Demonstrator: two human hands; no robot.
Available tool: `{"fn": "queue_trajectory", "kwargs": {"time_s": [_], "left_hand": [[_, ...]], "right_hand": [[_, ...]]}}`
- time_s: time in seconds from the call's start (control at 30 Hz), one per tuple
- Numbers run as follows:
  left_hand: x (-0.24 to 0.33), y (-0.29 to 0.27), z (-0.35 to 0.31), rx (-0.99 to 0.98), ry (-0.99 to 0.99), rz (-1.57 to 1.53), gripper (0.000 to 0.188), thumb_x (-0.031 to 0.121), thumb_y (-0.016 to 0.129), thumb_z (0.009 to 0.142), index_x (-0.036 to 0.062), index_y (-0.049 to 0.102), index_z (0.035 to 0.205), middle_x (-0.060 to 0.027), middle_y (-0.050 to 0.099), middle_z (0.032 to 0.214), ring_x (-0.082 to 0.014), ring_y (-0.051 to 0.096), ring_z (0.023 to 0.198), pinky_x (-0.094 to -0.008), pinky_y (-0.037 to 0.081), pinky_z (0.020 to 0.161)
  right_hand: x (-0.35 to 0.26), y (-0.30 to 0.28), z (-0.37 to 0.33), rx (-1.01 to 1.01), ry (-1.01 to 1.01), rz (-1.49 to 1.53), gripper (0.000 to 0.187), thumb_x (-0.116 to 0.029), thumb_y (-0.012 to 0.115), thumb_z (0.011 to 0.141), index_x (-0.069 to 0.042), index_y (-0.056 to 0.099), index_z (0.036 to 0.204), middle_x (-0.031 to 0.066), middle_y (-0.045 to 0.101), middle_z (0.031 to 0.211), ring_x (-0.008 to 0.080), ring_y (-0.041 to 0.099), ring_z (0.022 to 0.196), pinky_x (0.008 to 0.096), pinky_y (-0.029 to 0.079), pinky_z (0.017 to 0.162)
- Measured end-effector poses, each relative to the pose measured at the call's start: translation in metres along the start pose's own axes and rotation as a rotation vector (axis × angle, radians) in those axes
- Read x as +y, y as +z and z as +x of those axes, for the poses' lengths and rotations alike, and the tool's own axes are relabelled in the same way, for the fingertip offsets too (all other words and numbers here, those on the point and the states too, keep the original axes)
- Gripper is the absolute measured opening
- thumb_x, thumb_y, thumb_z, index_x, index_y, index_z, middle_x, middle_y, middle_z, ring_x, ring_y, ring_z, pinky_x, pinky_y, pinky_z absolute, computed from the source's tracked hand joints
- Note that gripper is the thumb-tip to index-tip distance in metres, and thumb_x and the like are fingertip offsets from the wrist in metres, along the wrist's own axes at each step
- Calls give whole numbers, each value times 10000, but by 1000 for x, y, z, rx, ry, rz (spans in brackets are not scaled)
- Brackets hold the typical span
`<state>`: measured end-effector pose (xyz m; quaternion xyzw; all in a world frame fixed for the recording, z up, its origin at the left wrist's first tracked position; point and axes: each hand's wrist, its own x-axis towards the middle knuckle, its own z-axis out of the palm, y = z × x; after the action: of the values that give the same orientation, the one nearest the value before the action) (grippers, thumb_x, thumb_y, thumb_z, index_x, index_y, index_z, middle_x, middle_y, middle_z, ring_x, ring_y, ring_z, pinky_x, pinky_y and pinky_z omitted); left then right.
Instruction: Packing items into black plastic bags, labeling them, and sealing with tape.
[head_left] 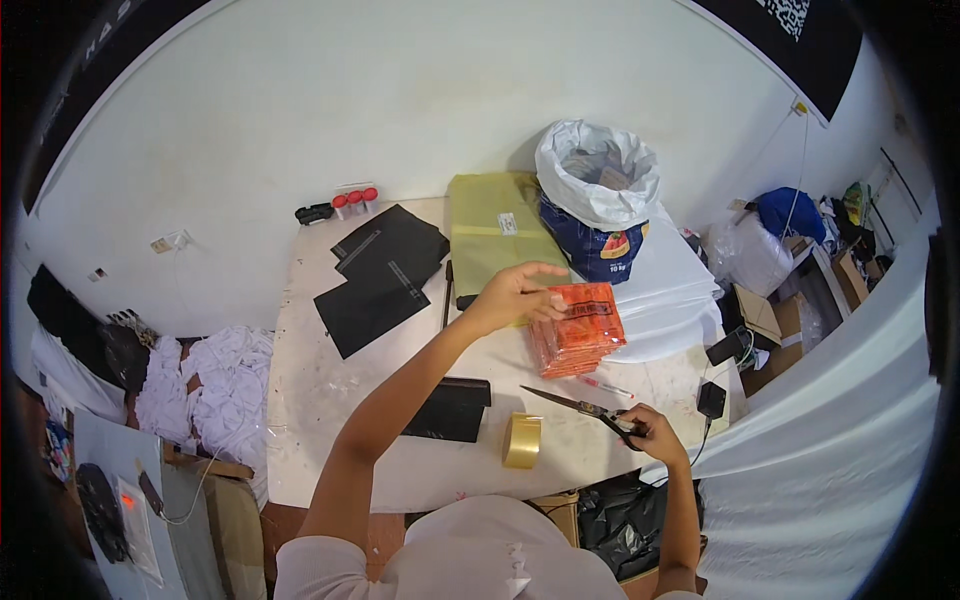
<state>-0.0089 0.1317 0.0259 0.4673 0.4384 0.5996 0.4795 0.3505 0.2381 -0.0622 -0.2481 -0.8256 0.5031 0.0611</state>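
Observation:
My right hand (655,435) grips the black handles of a pair of scissors (560,400). Their long blades point left and away from me, low over the table. At the left edge of a stack of orange-red packets in clear plastic (585,330), my left hand (512,300) is open, one finger stretched out and the others bent over the top packet. Whether those fingertips press on it I cannot tell. A red-and-white pen (607,387) lies between the stack and the scissors. Nearer me, a roll of golden tape (521,441) stands on the table.
Black flat bags (375,310) are spread on the table (330,430) at left. A black folded piece (447,410) lies nearer. Behind stand yellowish plastic sheets (490,220) and an open white-and-blue sack (597,200). A black power adapter (711,400) sits at the right edge.

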Motion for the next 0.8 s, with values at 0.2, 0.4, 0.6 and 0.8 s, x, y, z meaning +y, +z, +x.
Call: {"fn": "queue_trajectory", "kwargs": {"time_s": [0.2,0.4,0.6,0.8], "left_hand": [[20,-18,-13,174,43,-106,395,166,557,879,39,439,1233,-163,626,964,-232,652,827,-293,537,721],[27,-31,-44,25,-168,-224,559,452,389,917,67,345,1319,-207,598,1035,-278,616,948,-363,500,811],[33,-38,-77,-230,-255,-257,673,533,358,895,55,263,1359,-238,539,1154,-305,537,1084,-391,382,965],[40,-13,-109,-717,-377,148,1044,661,527,735,-78,147,1366,-220,393,1327,-262,186,1342,-359,164,1076]], "right_hand": [[16,28,-19,108,84,-59,342,67,686,626,15,589,950,19,500,867,106,515,775,229,419,671],[53,68,-39,324,70,-119,354,15,644,594,10,589,943,125,533,843,277,530,789,314,434,718],[-15,93,-32,555,-69,-576,334,-9,623,624,-17,577,955,140,560,925,346,499,898,390,412,802],[-107,158,11,85,81,1200,657,-564,294,897,-10,396,1237,175,564,1100,259,573,972,371,458,821]]}}
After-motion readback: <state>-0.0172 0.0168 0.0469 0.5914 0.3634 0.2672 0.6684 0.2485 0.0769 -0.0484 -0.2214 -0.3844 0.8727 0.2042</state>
